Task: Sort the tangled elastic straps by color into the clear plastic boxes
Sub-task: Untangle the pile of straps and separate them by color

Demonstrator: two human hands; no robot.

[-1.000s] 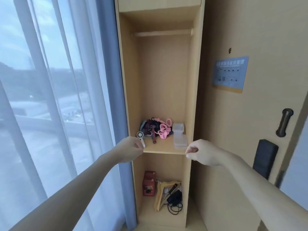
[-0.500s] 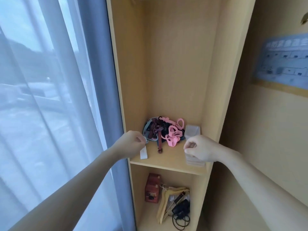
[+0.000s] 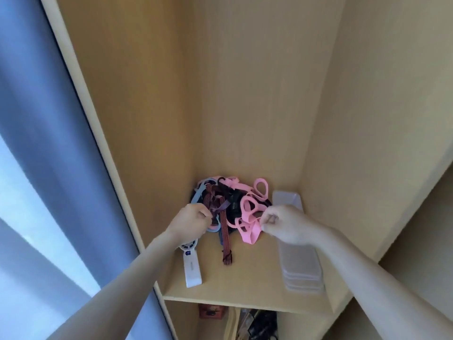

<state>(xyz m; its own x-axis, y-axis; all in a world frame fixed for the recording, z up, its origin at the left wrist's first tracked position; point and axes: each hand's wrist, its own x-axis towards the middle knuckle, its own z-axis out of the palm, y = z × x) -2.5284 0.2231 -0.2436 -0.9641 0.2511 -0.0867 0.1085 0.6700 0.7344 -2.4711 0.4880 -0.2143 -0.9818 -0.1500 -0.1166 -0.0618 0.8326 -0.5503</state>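
Left hand [image 3: 193,223], right hand [image 3: 282,224], both curled beside tangled straps [image 3: 232,204], grip unclear

Shelf [image 3: 252,278]: straps [image 3: 235,207], boxes [image 3: 301,266] (stacked), fan [image 3: 192,268]

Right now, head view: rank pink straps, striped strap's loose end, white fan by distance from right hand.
1. Pink straps, at the right hand's fingertips.
2. Striped strap's loose end, middle of the shelf.
3. White fan, shelf's left front.
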